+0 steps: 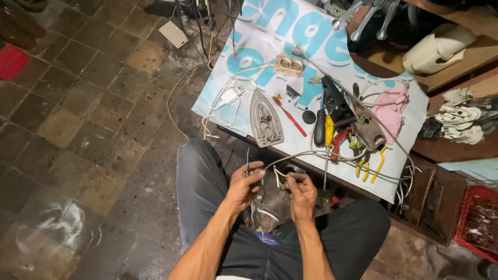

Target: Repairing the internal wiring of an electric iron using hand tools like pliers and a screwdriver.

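Observation:
My left hand (pixel 244 185) pinches thin wire ends (pixel 248 158), a blue strand sticking up from the fingers. My right hand (pixel 301 191) grips the stripped end of a white power cord (pixel 311 154), which runs up onto the low table. Both hands are close together over my lap, just in front of the table's edge. An iron soleplate (pixel 265 118) lies on the printed banner sheet (pixel 270 36) beyond my left hand.
On the banner lie a black-and-yellow screwdriver (pixel 325 129), a red toothbrush (pixel 289 116), yellow-handled pliers (pixel 369 162), a beige socket block (pixel 288 65), an iron body part (pixel 367 127) and a pink cloth (pixel 390 109). A red crate (pixel 474 218) stands at the right. Tiled floor lies left.

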